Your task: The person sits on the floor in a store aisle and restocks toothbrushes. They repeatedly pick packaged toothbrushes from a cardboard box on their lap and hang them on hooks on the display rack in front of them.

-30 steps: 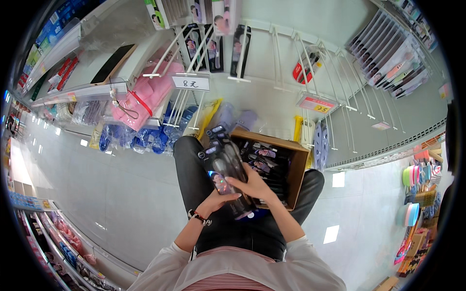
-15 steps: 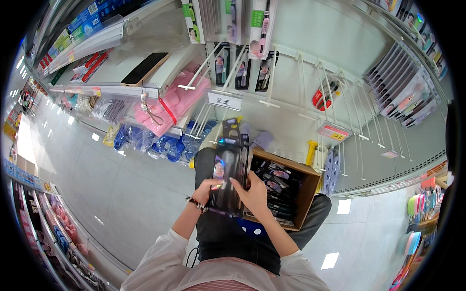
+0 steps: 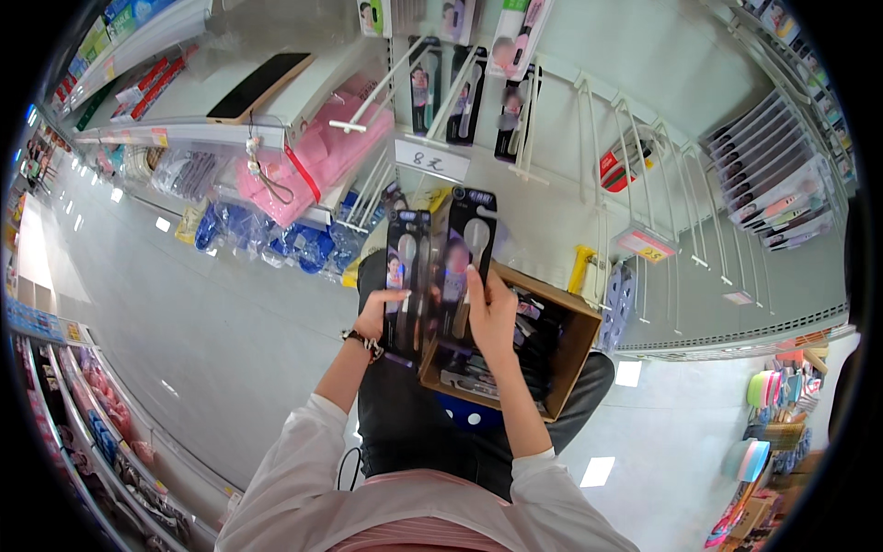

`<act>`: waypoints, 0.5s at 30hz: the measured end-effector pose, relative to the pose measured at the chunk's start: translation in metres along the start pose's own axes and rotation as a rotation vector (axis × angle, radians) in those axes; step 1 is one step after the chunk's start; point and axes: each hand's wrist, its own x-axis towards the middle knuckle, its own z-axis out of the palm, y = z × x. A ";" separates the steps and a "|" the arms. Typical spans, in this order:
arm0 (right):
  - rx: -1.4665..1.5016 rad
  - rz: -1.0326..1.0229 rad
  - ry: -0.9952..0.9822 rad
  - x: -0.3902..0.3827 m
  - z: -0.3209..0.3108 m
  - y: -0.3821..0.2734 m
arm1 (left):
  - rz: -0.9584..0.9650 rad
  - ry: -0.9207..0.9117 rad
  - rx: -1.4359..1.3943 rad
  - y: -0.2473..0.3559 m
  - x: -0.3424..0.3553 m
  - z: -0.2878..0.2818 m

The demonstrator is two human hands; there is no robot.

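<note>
While clasping black blister packs (image 3: 405, 262) in the curled left hand (image 3: 375, 315) at center frame, grips another black pack (image 3: 471, 230) in the bent right hand (image 3: 493, 313), partly over an open cardboard box (image 3: 579, 359), below a white sign (image 3: 432, 161).

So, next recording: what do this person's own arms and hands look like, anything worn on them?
Both the left hand and right hand are ungloved. A dark bracelet with lighter pieces circles the left wrist; none shows on the right. Loose, plain whitish sleeves leave both forearms uncovered. No cables or markings are visible on either arm.
</note>
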 end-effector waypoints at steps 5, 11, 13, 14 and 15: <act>0.182 0.077 -0.038 0.011 -0.022 -0.017 | 0.025 -0.145 -0.070 -0.006 0.008 0.003; 0.196 0.076 0.024 0.031 -0.030 -0.006 | 0.025 -0.163 -0.078 -0.004 0.017 0.000; 0.250 0.136 0.018 0.038 -0.032 -0.006 | 0.010 -0.159 -0.082 -0.002 0.017 0.001; 0.267 0.162 0.008 0.042 -0.032 -0.004 | 0.003 -0.157 -0.084 -0.002 0.017 0.001; 0.284 0.184 -0.003 0.046 -0.032 -0.002 | 0.009 -0.177 -0.086 -0.002 0.019 0.001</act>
